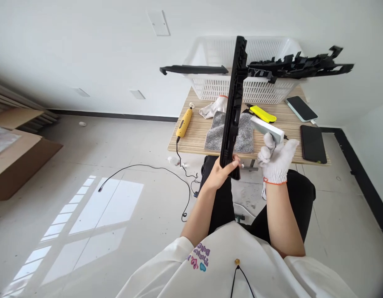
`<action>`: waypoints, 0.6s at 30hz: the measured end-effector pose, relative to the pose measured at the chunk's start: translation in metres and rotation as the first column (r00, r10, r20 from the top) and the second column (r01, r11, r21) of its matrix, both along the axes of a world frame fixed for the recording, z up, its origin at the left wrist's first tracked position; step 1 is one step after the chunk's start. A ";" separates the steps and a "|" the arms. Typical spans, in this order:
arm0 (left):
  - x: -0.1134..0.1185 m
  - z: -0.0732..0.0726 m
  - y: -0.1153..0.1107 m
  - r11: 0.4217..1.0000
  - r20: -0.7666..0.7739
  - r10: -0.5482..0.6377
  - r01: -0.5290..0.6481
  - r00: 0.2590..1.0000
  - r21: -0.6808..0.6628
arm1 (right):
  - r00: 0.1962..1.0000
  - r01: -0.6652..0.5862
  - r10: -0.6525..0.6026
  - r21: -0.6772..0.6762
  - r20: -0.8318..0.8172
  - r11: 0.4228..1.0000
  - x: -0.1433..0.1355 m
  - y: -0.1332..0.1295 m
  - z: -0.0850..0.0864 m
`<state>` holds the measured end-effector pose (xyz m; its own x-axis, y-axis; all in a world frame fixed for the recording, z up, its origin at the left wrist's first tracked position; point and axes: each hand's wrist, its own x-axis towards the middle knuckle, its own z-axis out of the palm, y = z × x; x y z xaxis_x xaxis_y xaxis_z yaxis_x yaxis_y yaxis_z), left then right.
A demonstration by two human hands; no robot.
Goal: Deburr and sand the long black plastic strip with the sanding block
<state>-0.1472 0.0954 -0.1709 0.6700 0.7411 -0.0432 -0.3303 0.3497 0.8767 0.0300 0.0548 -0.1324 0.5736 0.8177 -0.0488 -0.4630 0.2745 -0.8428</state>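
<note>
My bare left hand (220, 171) grips the lower end of a long black plastic trim strip (235, 99), which stands nearly upright with clips and ribs along it. In my right hand (277, 159), which wears a white knit glove with an orange cuff edge, is a flat white-and-grey block (268, 129); its exact kind I cannot make out. The block is apart from the strip, to its right. Behind the strip a grey cloth (214, 136) lies on the table. Beyond the block is a yellow-handled tool (262, 114), partly hidden.
On the wooden table (197, 109) stand a white plastic basket (206, 89) with black trim parts (299, 66) jutting out, a yellow corded rotary tool (184, 123), a white glove (214, 107) and two phones (313, 142). A black cable (154, 167) trails over the floor; a cardboard box (20, 161) sits left.
</note>
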 end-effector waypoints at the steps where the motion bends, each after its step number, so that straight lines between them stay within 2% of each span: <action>1: 0.009 0.004 0.007 0.998 -0.011 0.069 -0.069 0.998 0.013 | 0.998 -0.002 0.006 0.068 -0.055 0.998 0.003 0.003 0.001; 4: 0.036 0.017 0.032 0.977 -0.006 0.208 -0.207 0.978 0.056 | 0.995 -0.035 0.047 0.135 -0.088 0.990 0.006 0.018 0.003; 7: 0.057 0.027 0.054 0.970 0.070 0.240 -0.241 0.968 0.016 | 0.994 -0.107 0.107 0.086 0.011 0.990 0.004 0.034 0.001; 10: 0.069 0.031 0.069 0.970 0.093 0.243 -0.244 0.966 0.000 | 0.987 -0.159 0.156 0.120 0.033 0.980 0.004 0.049 -0.004; 14: 0.076 0.028 0.076 0.962 0.084 0.273 -0.274 0.958 0.005 | 0.992 -0.123 0.125 0.126 -0.002 0.984 0.011 0.061 -0.012; 18: 0.080 0.017 0.068 0.944 0.054 0.328 -0.327 0.943 -0.035 | 0.996 -0.087 0.089 0.103 -0.011 0.991 0.014 0.063 -0.016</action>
<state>-0.0670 0.1633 -0.1538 0.3922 0.9193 -0.0323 -0.4808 0.2348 0.8448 0.0441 0.1183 -0.1486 0.4991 0.8660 0.0294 -0.5022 0.3167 -0.8047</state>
